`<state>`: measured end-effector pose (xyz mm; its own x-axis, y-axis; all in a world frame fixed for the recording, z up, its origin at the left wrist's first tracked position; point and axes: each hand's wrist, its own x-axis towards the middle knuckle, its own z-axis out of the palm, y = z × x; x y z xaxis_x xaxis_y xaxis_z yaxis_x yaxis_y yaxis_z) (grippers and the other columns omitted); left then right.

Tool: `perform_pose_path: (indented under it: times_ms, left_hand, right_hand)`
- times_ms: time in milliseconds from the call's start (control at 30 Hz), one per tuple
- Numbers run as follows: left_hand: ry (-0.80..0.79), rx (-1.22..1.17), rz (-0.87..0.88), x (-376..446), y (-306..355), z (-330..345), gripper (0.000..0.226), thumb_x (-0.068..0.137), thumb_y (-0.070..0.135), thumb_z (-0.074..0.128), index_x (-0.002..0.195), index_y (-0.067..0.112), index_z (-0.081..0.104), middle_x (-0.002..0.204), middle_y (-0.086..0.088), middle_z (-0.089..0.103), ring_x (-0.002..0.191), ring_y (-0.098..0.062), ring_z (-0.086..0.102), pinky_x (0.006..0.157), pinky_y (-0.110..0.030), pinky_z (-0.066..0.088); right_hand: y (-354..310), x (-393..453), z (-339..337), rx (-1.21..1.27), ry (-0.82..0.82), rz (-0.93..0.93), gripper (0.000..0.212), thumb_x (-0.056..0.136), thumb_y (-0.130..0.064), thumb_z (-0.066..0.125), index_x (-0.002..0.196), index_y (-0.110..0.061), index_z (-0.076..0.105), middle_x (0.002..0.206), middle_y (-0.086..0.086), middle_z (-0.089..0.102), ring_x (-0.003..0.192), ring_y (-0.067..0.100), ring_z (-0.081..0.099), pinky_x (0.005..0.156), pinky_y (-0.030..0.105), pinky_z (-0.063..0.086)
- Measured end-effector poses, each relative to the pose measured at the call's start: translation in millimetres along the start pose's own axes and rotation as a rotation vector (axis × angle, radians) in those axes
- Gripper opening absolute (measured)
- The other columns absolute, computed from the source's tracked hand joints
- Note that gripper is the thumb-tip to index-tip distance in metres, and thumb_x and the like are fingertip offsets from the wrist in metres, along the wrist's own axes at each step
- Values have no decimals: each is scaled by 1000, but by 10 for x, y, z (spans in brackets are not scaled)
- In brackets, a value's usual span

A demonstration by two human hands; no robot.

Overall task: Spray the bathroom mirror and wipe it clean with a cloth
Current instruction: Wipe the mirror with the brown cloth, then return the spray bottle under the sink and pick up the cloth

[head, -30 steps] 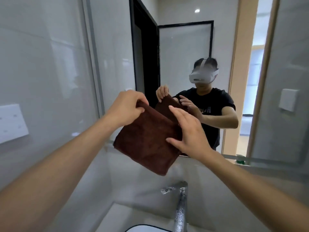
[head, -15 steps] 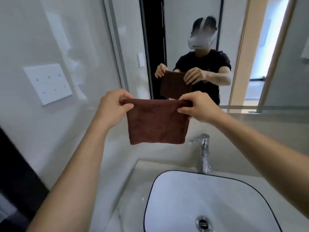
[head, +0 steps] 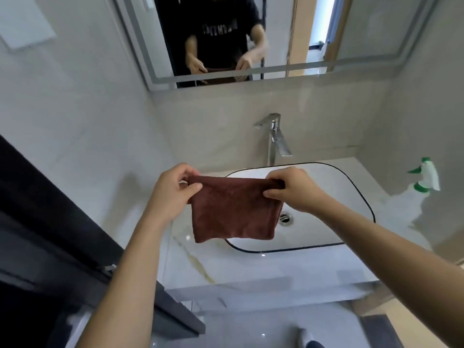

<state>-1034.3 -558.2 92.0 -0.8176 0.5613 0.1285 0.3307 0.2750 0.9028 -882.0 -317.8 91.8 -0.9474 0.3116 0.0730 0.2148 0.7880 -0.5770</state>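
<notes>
My left hand (head: pixel 173 190) pinches the top left corner of the brown cloth (head: pixel 233 209), thumb in front and fingers curled behind the fold. My right hand (head: pixel 292 188) pinches the top right corner the same way, knuckles up, thumb under the edge. Both forearms reach forward and slightly inward, so the cloth hangs folded between them, stretched along its top edge, above the front left part of the white basin (head: pixel 339 197). The chrome tap (head: pixel 275 136) stands behind the basin, against the wall. A clear spray bottle (head: pixel 411 197) with a green and white head stands on the marble counter (head: pixel 251 267) to the right of the basin. The mirror (head: pixel 351 33) hangs above, and in it I see my hands holding the cloth. The shirt reflected there carries white lettering, mirrored and too blurred to read.
</notes>
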Motion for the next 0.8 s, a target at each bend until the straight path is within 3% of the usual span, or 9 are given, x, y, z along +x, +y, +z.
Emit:
perform_pose_path:
  times_ms: [133, 233, 400, 467, 567, 633, 733, 800]
  left_hand:
    - [-50, -12, -29, -149, -159, 32, 22, 89, -6, 64, 92, 16, 64, 94, -11, 67, 76, -20, 64, 64, -37, 59]
    - [-89, -16, -50, -175, -206, 36, 16, 89, -7, 63, 96, 8, 63, 90, -12, 66, 70, -17, 63, 60, -32, 57]
    - [-187, 77, -156, 73, -469, 169, 17, 86, -6, 65, 91, 10, 64, 83, -11, 67, 68, -22, 62, 58, -33, 55]
    - [-208, 163, -200, 262, -655, 292, 19, 83, -3, 68, 86, 16, 65, 86, -14, 69, 70, -26, 65, 58, -37, 58]
    - [-191, 293, -229, 472, -900, 538, 21, 80, 3, 71, 81, 23, 65, 87, -12, 70, 82, -31, 69, 69, -45, 61]
    - [-156, 355, -216, 533, -990, 689, 18, 80, 5, 72, 84, 22, 66, 91, -8, 70, 88, -28, 68, 75, -36, 57]
    - [-70, 383, -206, 616, -1066, 804, 16, 81, 4, 69, 92, 16, 68, 92, -5, 70, 89, -22, 66, 74, -23, 44]
    - [3, 371, -199, 677, -1050, 836, 17, 83, 3, 63, 94, 14, 67, 91, -3, 71, 87, -21, 67, 74, -23, 44]
  right_hand:
    - [0, -206, 148, 7, -25, 33, 7, 84, -16, 73, 80, -13, 68, 66, -5, 56, 64, 10, 49, 57, 13, 35]
    - [28, -267, 217, 67, -93, 114, 19, 85, -15, 72, 69, -21, 63, 63, -4, 56, 58, 9, 52, 53, 15, 39]
    - [196, -235, 523, 254, -179, 330, 4, 86, -4, 69, 87, -1, 70, 73, 8, 62, 66, 21, 66, 57, 29, 58]
    - [309, -106, 708, 168, -149, 373, 7, 86, -8, 68, 88, -2, 70, 78, 9, 63, 77, 28, 67, 70, 40, 62]
    - [462, 63, 953, 81, -105, 469, 4, 86, -17, 68, 88, -15, 70, 87, 5, 68, 89, 26, 67, 84, 44, 59]
    - [555, 132, 1065, 56, -76, 506, 10, 87, -20, 67, 95, -18, 71, 95, 4, 70, 95, 25, 66, 90, 43, 56]
    - [643, 178, 1068, 114, 32, 549, 20, 89, -13, 62, 106, -17, 71, 103, 5, 70, 96, 23, 65, 85, 34, 56]
    - [719, 184, 974, 171, 117, 573, 24, 90, -12, 59, 112, -16, 68, 108, 5, 70, 96, 23, 65, 79, 29, 52]
